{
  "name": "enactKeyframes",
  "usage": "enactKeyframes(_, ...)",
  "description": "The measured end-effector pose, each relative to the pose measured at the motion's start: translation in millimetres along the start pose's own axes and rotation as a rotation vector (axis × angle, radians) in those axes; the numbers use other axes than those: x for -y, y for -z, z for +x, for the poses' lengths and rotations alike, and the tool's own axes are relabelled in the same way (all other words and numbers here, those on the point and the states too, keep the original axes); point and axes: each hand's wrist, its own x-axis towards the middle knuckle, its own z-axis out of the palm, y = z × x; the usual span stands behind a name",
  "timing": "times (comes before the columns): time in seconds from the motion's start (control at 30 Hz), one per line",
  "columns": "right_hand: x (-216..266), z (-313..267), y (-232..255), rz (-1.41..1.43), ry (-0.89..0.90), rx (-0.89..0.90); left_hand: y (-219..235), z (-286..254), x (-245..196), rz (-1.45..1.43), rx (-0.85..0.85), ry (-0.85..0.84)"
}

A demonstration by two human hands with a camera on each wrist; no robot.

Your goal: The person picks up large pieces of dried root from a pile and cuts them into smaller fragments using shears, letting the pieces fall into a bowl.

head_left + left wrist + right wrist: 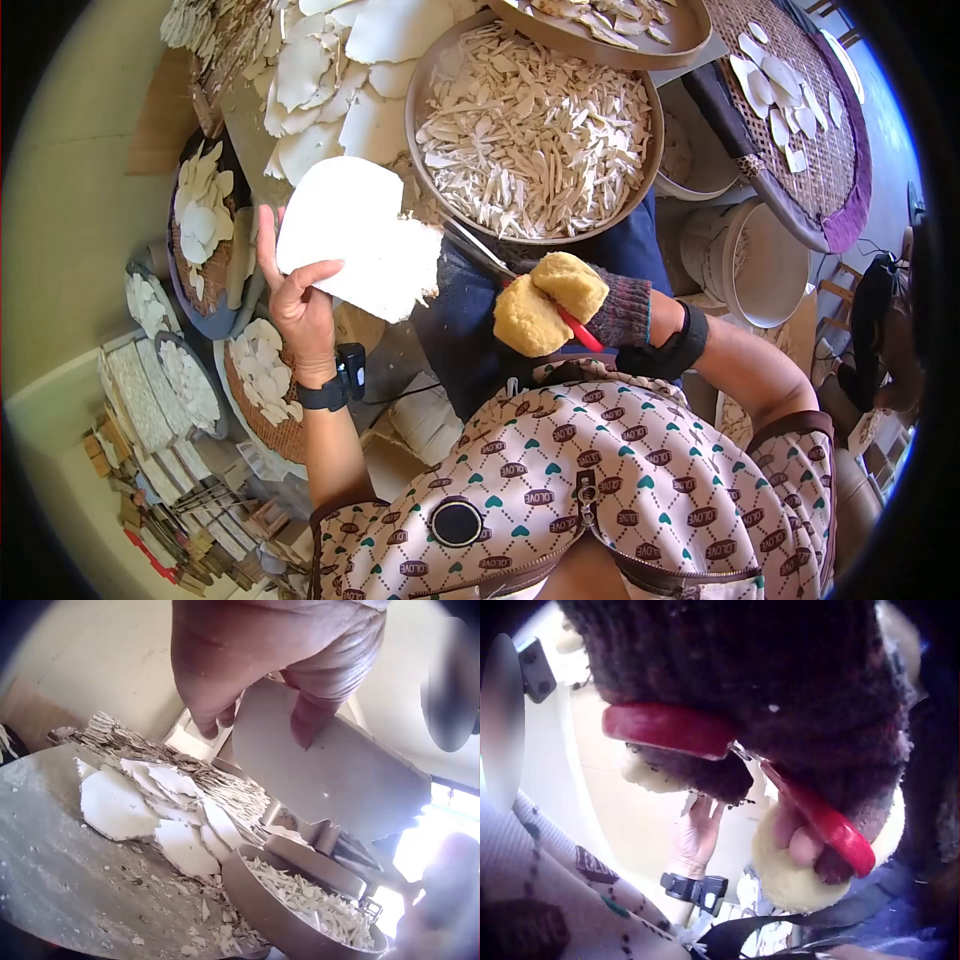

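Observation:
My left hand pinches a thin white sheet between thumb and fingers. The sheet's right edge is ragged, with a notch near its top. In the left wrist view the thumb lies over the sheet's face. My right hand wears a dark knitted glove and grips red-handled scissors. Yellow spongy pads cover its fingers. In the right wrist view the two red handles stand apart, with bare fingertips beside one. The scissor blades point toward the sheet's ragged edge.
A round tub of cut white strips stands ahead, a shallow tray overlapping its far rim. White sheets pile up at the back left. Buckets and a woven tray are at right.

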Motion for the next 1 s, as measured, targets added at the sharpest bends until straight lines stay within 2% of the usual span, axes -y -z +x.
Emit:
enactKeyframes(0.23, -10, 7, 1, -0.309, 0.095, 0.080, -8, -2, 1, 0.102, 0.006, -0.070)
enactKeyframes(0.33, -16, 7, 2, -0.156, 0.032, 0.087, -10, -3, 3, 0.063, 0.010, -0.063)
enactKeyframes(0.53, -16, -1, -3, 0.166, -0.116, -0.043, -14, -5, 4, 0.043, 0.000, -0.084)
enactKeyframes(0.67, -22, 0, -3, 0.009, -0.010, -0.076, -19, -10, -6, 0.108, -0.051, -0.005)
enactKeyframes(0.7, -33, 0, 0, -0.006, 0.048, -0.105, -18, -15, 4, -0.009, -0.041, 0.010)
enactKeyframes(0.73, -37, 14, -4, 0.062, 0.134, -0.166, -21, -17, 5, -0.172, -0.065, 0.087)
enactKeyframes(0.77, -32, 12, -2, 0.263, 0.143, -0.148, -23, -18, 3, -0.334, -0.090, 0.159)
enactKeyframes(0.8, -25, 10, 1, 0.472, 0.151, -0.130, -27, -22, -3, -0.554, -0.235, 0.377)
enactKeyframes(0.83, 2, 15, -6, 0.673, 0.156, -0.112, -23, -21, -7, -0.790, -0.216, 0.512)
enactKeyframes(0.9, -1, 12, 3, 0.476, 0.097, -0.254, -15, -21, -14, -1.058, -0.160, 0.723)
enactKeyframes(0.93, -3, 14, 1, 0.586, 0.086, -0.251, -19, -20, -16, -1.038, -0.187, 0.726)
enactKeyframes(1.0, -4, 17, -2, 0.800, 0.067, -0.258, -20, -20, -36, -1.267, -0.060, 0.844)
